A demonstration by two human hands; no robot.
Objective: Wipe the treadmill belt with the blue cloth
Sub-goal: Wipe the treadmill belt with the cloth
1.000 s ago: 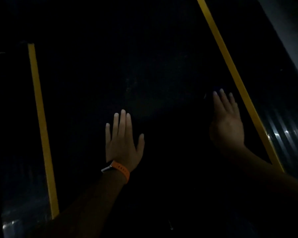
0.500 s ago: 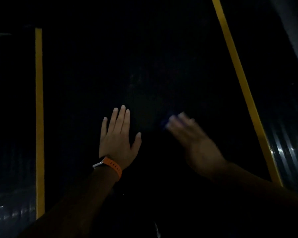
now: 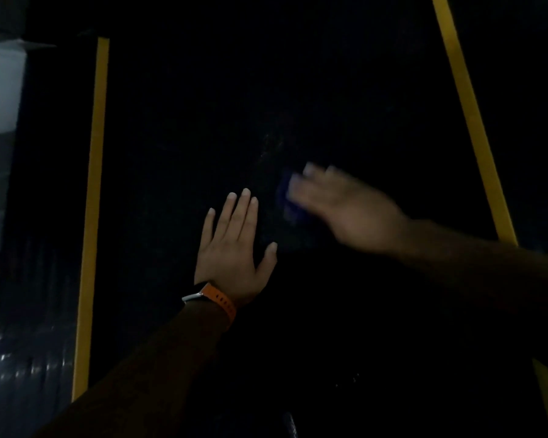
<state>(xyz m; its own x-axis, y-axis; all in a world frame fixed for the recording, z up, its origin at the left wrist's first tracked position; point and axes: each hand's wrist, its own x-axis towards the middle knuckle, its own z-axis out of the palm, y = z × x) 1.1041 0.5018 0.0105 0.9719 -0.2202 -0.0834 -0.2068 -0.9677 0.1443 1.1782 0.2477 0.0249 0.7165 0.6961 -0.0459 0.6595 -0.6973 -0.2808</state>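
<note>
The black treadmill belt (image 3: 266, 90) fills the dim head view between two yellow stripes. My left hand (image 3: 234, 248) lies flat on the belt, fingers spread, with an orange watch strap at the wrist. Just to its right, my right hand (image 3: 345, 207) is blurred with motion and presses down on the blue cloth (image 3: 287, 200). Only a small dark blue edge of the cloth shows beyond the fingertips; the rest is hidden under the hand.
Yellow stripes mark the left edge (image 3: 92, 216) and the right edge (image 3: 475, 121) of the belt. Ribbed dark side rails lie outside them, with faint glints on the left rail (image 3: 19, 368). A pale grey surface (image 3: 0, 90) shows at the upper left.
My right hand swept left from beside the right yellow stripe to the belt's middle, close to my left hand; the blue cloth edge now shows. The left hand stayed flat.
</note>
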